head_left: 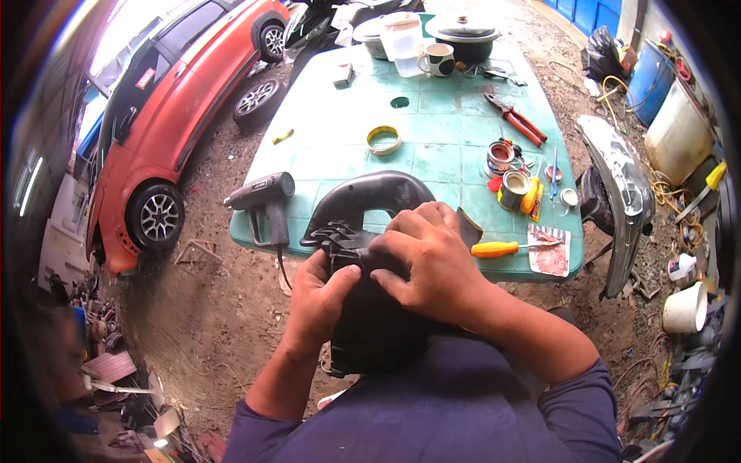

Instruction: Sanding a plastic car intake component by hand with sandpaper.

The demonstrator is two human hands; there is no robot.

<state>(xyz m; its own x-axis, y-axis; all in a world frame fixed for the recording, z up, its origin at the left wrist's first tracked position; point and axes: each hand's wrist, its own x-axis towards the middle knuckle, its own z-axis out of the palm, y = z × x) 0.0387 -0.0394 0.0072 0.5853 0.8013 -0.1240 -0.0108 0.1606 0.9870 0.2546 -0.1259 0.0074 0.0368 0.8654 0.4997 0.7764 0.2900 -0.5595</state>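
Observation:
A black plastic car part (367,189) with a curved, handle-like arch leans from my lap onto the near edge of the green table. My left hand (318,297) grips its left side, the thumb pressed on a clip-like bracket. From the right, my right hand (432,262) bends over the top of the same part, with fingertips and thumb close to that bracket. What lies between the fingertips is hidden. A black heat gun (268,199) rests just left of the part. On the right is a yellow-handled tool (494,249), its tip on a smeared card (549,258).
On the table (324,131) are a tape roll (384,140), red-handled pliers (517,123), open cans (512,190), a mug (438,59) and a lidded pot (463,38). A car headlight (617,177) stands right of it. An orange car (177,108) and loose wheel (257,100) are left.

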